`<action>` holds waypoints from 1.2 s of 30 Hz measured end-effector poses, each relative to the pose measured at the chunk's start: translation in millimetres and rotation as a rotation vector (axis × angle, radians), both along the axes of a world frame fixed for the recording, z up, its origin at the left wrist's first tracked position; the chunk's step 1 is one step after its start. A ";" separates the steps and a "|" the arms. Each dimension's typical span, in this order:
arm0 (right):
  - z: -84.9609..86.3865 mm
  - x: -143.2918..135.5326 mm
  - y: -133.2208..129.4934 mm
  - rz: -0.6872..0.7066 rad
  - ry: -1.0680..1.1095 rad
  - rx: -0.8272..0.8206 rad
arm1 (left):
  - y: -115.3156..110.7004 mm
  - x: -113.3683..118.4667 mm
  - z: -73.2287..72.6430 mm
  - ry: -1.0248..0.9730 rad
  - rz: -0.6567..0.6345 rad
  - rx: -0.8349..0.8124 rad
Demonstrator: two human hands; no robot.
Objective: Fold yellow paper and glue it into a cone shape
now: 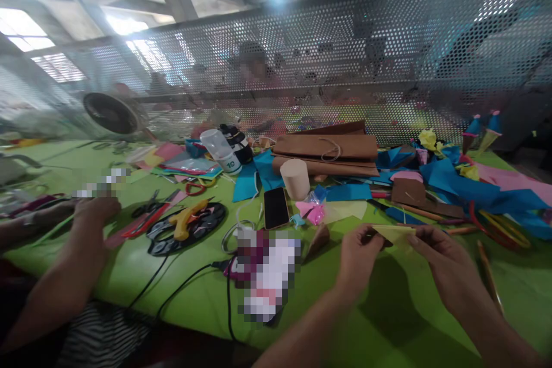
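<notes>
A small piece of yellow paper (397, 234) is stretched between my two hands, a little above the green tabletop. My left hand (360, 253) pinches its left end, and my right hand (437, 250) grips the right end between thumb and fingers. Below them a dark shadow falls on the green surface. A folded brown paper piece (318, 241) stands on the table left of my left hand. To the right of my right hand lies a pencil (489, 273). Pink and clear wrapped bits (314, 211) sit beyond my left hand.
A black phone (276, 209), a cream roll (295, 179), brown paper rolls (325, 152) and blue paper (466, 184) lie further back. At left are a yellow glue gun (188, 219) on a black tray, cables and a co-worker's hands (97, 207). A perforated metal screen (302, 57) stands behind.
</notes>
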State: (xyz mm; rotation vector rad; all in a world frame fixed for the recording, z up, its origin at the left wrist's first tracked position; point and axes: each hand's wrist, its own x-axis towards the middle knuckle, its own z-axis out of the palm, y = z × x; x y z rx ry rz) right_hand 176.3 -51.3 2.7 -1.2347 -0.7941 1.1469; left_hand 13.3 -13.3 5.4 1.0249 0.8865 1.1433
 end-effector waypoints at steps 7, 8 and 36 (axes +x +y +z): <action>-5.0 2.4 2.8 -0.025 -0.003 0.024 | -1.0 1.4 2.5 -0.049 0.003 -0.027; -5.6 2.7 3.1 -0.027 -0.013 0.030 | -1.0 1.5 2.2 -0.052 0.003 -0.026; -2.7 1.2 2.3 -0.023 0.010 0.013 | -2.6 -0.3 6.9 -0.039 -0.013 -0.042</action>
